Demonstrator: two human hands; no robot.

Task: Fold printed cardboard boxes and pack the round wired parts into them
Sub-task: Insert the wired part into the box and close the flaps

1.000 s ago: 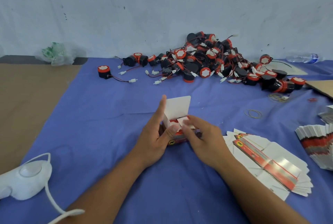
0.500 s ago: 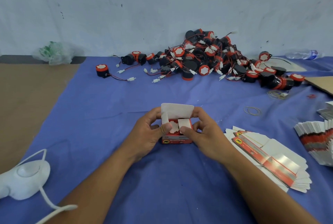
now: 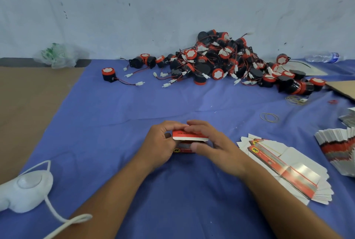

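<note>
A small red and white printed box [image 3: 187, 137] sits on the blue cloth [image 3: 107, 123] at the centre. Its top lid is folded down, white edge facing me. My left hand [image 3: 160, 142] grips the box's left side, fingers curled over the back. My right hand [image 3: 209, 140] holds the right side, fingers on the lid and thumb against the front face. What is inside the box is hidden. A heap of round black and red wired parts [image 3: 226, 62] lies against the wall, and one lone part [image 3: 108, 74] sits to its left.
A fanned stack of flat printed box blanks [image 3: 284, 167] lies right of my hands, another stack [image 3: 338, 146] at the right edge. Rubber bands [image 3: 269, 117] lie behind them. A white switch with cord [image 3: 28, 188] sits front left. Brown floor [image 3: 25, 104], plastic bag [image 3: 57, 54], bottle [image 3: 324, 57].
The box's white top flap stood upright before; now it is folded down over the opening. Both hands moved from the side flaps onto the lid and sides.
</note>
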